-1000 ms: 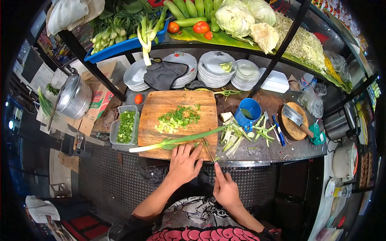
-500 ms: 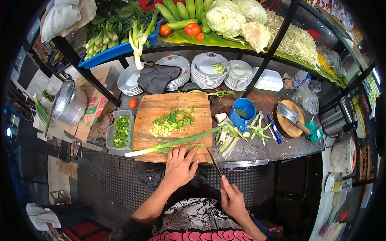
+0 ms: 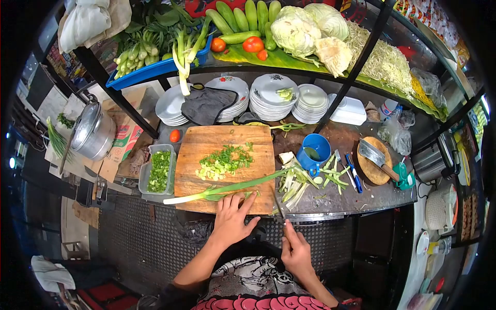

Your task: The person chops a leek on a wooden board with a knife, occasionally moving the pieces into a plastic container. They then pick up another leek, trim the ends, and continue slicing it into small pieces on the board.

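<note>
My left hand (image 3: 233, 221) rests at the front edge of the wooden cutting board (image 3: 186, 142), its fingertips pressing down a green spring onion piece mostly hidden beneath them. Just beyond lies a long leek (image 3: 227, 190), its white end to the left and its leaf reaching past the board's right side. In my right hand (image 3: 297, 253) is a knife (image 3: 279, 204), its blade angled up along the board's right front corner, apart from the leek. Chopped spring onion (image 3: 225, 161) lies in a loose pile mid-board.
Left of the board stands a plastic container (image 3: 159, 169) of chopped greens. A blue mug (image 3: 313, 151), leek trimmings (image 3: 295, 188) and a cleaver (image 3: 376, 159) on a round block (image 3: 369, 173) lie right. Stacked plates (image 3: 273, 98) stand behind, under a vegetable shelf.
The view has shifted slightly, so the scene sits a little lower and to the right. My right hand and the knife have moved slightly back from the board; my left hand stays on the greens.
</note>
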Demonstrator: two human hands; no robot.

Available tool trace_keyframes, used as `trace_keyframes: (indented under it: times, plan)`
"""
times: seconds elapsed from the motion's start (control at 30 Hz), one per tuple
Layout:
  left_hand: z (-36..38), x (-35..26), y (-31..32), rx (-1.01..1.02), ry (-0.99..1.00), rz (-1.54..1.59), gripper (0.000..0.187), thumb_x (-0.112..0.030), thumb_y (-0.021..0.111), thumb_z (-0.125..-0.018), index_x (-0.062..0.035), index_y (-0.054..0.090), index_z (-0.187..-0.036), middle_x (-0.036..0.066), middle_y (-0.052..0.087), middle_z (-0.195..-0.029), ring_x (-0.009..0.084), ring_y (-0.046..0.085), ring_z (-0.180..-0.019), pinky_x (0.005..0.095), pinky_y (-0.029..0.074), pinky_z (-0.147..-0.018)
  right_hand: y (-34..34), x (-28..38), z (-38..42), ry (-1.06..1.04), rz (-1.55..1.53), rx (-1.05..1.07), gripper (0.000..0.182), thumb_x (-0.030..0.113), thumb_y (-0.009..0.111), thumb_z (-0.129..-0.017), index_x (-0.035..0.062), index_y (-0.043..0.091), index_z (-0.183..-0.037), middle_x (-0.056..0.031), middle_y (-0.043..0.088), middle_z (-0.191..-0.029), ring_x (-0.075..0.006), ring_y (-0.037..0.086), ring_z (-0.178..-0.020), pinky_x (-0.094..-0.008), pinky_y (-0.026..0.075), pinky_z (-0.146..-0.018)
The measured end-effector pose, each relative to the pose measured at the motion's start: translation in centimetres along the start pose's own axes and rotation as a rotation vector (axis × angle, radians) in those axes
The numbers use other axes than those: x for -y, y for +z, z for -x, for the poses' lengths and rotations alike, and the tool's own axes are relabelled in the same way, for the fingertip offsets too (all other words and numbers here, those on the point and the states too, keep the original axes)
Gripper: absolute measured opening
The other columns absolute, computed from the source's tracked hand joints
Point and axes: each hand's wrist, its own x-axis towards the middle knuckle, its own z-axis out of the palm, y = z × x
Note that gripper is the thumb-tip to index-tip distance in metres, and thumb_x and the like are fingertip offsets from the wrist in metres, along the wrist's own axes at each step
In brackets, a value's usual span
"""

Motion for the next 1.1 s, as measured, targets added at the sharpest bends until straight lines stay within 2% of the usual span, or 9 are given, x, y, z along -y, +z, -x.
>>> trace_keyframes:
  times: [0.17, 0.2, 0.27, 0.37, 0.4, 0.5, 0.77, 0.97, 1.1]
  plan:
    - [-0.5, -0.6, -0.5, -0.105, -0.030, 0.066, 0.079, -0.036, 0.079, -0.089, -0.0039, 0.051, -0.156, 0.019, 0.059, -0.129, 0.0380, 0.053, -0.119, 0.0501, 0.038, -0.109, -1.3, 1.0, -1.0, 0.089, -0.012, 0.026, 0.057, -0.003, 0.064, -0.096, -0.0001, 0.055, -0.153, -0.0219, 0.071, -0.102, -0.0314, 0.070, -0.081, -0.0377, 0.056, -0.075]
    - [-0.7, -0.7, -0.7, -0.127, -0.038, 0.069, 0.079, -0.034, 0.079, -0.090, -0.0031, 0.050, -0.157, 0.019, 0.060, -0.129, 0.0379, 0.054, -0.118, 0.0498, 0.038, -0.108, -1.1, 0.8, -1.3, 0.033, -0.038, -0.010, 0.057, -0.003, 0.065, -0.097, 0.0012, 0.056, -0.153, -0.0209, 0.069, -0.098, -0.0308, 0.067, -0.077, -0.0378, 0.055, -0.072]
    - [-1.4, -0.4, -0.9, -0.045, -0.083, 0.099, 0.070, -0.030, 0.078, -0.090, -0.0042, 0.056, -0.152, 0.019, 0.060, -0.127, 0.0372, 0.055, -0.116, 0.0482, 0.040, -0.106, -0.4, 0.1, -2.0, -0.081, -0.091, -0.076, 0.057, -0.002, 0.065, -0.097, 0.0037, 0.057, -0.153, -0.0189, 0.066, -0.091, -0.0298, 0.063, -0.069, -0.0382, 0.053, -0.066]
    - [-3.0, -0.2, -1.1, -0.004, -0.109, 0.107, 0.053, -0.025, 0.075, -0.092, -0.0063, 0.066, -0.141, 0.018, 0.061, -0.124, 0.0362, 0.056, -0.113, 0.0469, 0.043, -0.103, 0.0, -0.8, -2.9, -0.125, -0.111, -0.135, 0.056, -0.002, 0.065, -0.097, 0.0025, 0.057, -0.153, -0.0203, 0.070, -0.099, -0.0320, 0.068, -0.079, -0.0376, 0.056, -0.076]
    - [-3.7, -0.1, -1.0, -0.003, -0.106, 0.102, 0.047, -0.023, 0.074, -0.093, -0.0071, 0.069, -0.137, 0.018, 0.061, -0.123, 0.0358, 0.057, -0.112, 0.0467, 0.044, -0.102, -0.3, -0.4, -3.1, -0.083, -0.139, -0.131, 0.055, -0.002, 0.065, -0.098, 0.0016, 0.057, -0.152, -0.0214, 0.072, -0.104, -0.0330, 0.071, -0.088, -0.0375, 0.056, -0.083]
    - [-5.7, 0.3, -0.1, -0.226, 0.022, 0.155, 0.032, -0.018, 0.070, -0.096, -0.0083, 0.076, -0.126, 0.017, 0.062, -0.119, 0.0350, 0.058, -0.112, 0.0475, 0.046, -0.101, -0.7, -0.8, -3.4, -0.071, -0.129, -0.175, 0.055, -0.003, 0.064, -0.098, 0.0012, 0.056, -0.153, -0.0214, 0.072, -0.106, -0.0323, 0.072, -0.091, -0.0372, 0.056, -0.085]
    - [-5.0, 1.9, 0.8, -0.117, 0.109, 0.223, 0.031, -0.012, 0.069, -0.096, -0.0079, 0.079, -0.125, 0.014, 0.066, -0.115, 0.0340, 0.060, -0.108, 0.0446, 0.050, -0.097, -0.9, -2.0, -3.4, 0.014, -0.216, -0.194, 0.055, -0.004, 0.064, -0.099, 0.0016, 0.056, -0.153, -0.0195, 0.073, -0.109, -0.0260, 0.070, -0.093, -0.0349, 0.055, -0.086]
    - [-2.2, 4.0, -1.0, -0.147, 0.053, 0.203, 0.028, -0.011, 0.074, -0.093, -0.0077, 0.081, -0.120, 0.012, 0.066, -0.111, 0.0323, 0.060, -0.104, 0.0437, 0.050, -0.093, -0.8, -1.8, -3.1, -0.028, -0.148, -0.176, 0.055, -0.001, 0.065, -0.099, 0.0040, 0.057, -0.153, -0.0200, 0.074, -0.108, -0.0317, 0.072, -0.089, -0.0361, 0.056, -0.084]
    - [-2.1, 4.5, -1.5, -0.175, 0.030, 0.159, 0.027, -0.011, 0.075, -0.091, -0.0046, 0.081, -0.116, 0.012, 0.066, -0.111, 0.0326, 0.061, -0.105, 0.0440, 0.050, -0.093, -0.7, 0.2, -2.2, -0.030, -0.080, -0.045, 0.058, 0.001, 0.067, -0.098, 0.0110, 0.058, -0.154, -0.0200, 0.072, -0.100, -0.0364, 0.072, -0.085, -0.0407, 0.058, -0.077]
